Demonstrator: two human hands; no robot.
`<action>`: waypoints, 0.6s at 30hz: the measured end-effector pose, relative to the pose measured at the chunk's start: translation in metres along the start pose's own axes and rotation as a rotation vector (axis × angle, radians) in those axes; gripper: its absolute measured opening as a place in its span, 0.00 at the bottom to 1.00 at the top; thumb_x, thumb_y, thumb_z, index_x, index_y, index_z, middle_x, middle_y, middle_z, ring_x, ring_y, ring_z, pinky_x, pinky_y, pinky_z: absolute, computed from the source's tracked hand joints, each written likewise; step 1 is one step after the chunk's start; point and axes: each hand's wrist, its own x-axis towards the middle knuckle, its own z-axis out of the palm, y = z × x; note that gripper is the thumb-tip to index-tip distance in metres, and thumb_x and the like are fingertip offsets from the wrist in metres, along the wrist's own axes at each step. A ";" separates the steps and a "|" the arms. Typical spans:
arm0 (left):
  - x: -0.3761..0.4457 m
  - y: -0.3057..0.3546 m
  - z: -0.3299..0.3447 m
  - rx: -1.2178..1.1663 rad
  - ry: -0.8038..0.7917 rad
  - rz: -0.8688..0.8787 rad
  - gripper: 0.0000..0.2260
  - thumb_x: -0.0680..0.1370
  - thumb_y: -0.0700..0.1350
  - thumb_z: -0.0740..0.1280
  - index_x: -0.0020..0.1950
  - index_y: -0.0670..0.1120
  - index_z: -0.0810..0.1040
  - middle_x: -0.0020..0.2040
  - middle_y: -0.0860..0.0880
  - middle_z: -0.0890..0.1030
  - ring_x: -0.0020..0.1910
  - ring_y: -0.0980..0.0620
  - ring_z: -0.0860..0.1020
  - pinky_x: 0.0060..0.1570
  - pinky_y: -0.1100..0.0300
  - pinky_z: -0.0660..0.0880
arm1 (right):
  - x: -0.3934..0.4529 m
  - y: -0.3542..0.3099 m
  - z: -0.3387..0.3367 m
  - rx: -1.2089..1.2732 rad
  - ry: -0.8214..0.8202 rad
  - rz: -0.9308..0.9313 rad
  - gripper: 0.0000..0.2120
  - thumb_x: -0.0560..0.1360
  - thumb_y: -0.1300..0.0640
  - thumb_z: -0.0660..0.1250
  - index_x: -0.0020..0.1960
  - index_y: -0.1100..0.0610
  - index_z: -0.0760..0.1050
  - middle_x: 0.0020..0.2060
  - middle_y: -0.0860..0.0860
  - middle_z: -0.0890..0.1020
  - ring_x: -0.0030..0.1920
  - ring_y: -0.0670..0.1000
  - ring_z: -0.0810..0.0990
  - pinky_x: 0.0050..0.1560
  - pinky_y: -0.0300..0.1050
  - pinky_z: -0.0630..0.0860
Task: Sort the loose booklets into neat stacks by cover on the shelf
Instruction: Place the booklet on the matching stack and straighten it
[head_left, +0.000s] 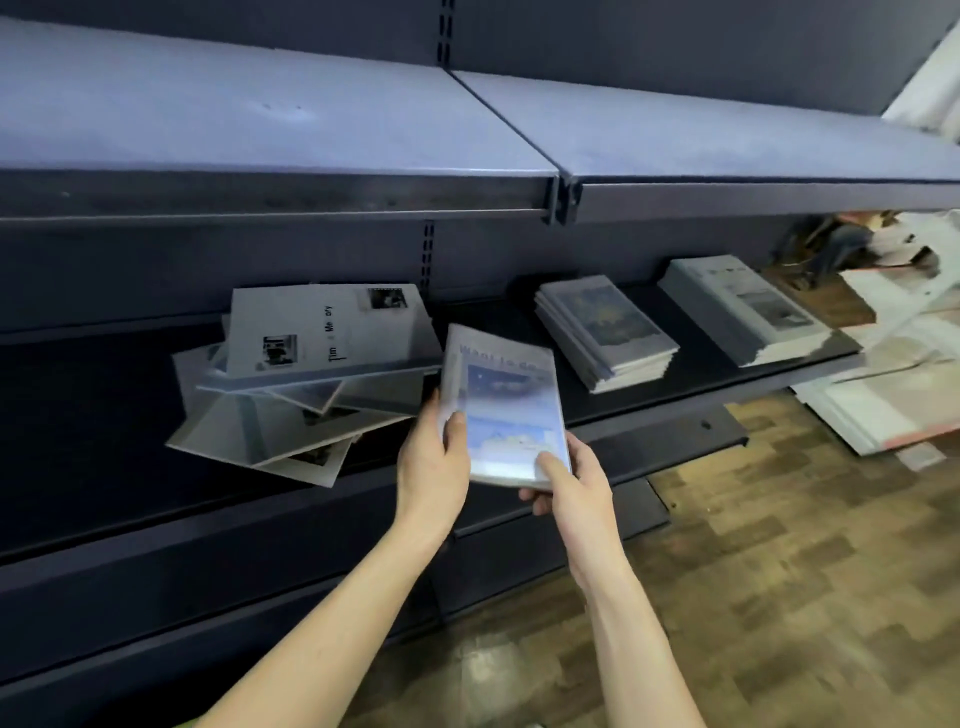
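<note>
Both hands hold a small bundle of booklets with a blue picture cover (506, 410) in front of the middle shelf (675, 384). My left hand (434, 462) grips its left edge, thumb on the cover. My right hand (571, 486) grips its lower right corner, thumb on top and fingers beneath. Left of it lies a loose, untidy heap of white booklets (306, 374), the top one printed with small photos. On the right of the shelf stand two neat stacks: one with the blue picture cover (605, 332), one with a white cover (745, 309).
An upper shelf (363, 135) overhangs the booklets. A lower shelf edge (660, 447) juts out below my hands. Paper and cardboard clutter (893, 364) lies on the wooden floor (779, 597) at the right end.
</note>
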 end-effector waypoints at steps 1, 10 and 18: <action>-0.001 -0.001 0.007 0.008 -0.017 -0.002 0.21 0.83 0.51 0.57 0.76 0.51 0.64 0.70 0.56 0.72 0.68 0.55 0.70 0.64 0.59 0.68 | -0.002 0.000 -0.008 -0.009 0.022 -0.004 0.16 0.80 0.59 0.62 0.67 0.50 0.71 0.51 0.51 0.84 0.36 0.50 0.81 0.36 0.44 0.76; -0.014 0.018 0.059 0.087 -0.148 0.080 0.25 0.83 0.50 0.59 0.79 0.48 0.58 0.76 0.53 0.64 0.75 0.54 0.62 0.70 0.63 0.58 | -0.008 -0.003 -0.068 -0.056 0.056 -0.074 0.19 0.81 0.63 0.59 0.61 0.40 0.72 0.48 0.34 0.83 0.48 0.36 0.81 0.42 0.34 0.76; -0.036 0.040 0.119 0.150 -0.165 0.060 0.23 0.83 0.50 0.54 0.79 0.53 0.56 0.75 0.52 0.66 0.73 0.51 0.65 0.68 0.58 0.62 | 0.006 -0.004 -0.139 -0.071 -0.015 -0.111 0.21 0.81 0.63 0.58 0.67 0.41 0.70 0.56 0.38 0.81 0.52 0.37 0.80 0.43 0.33 0.77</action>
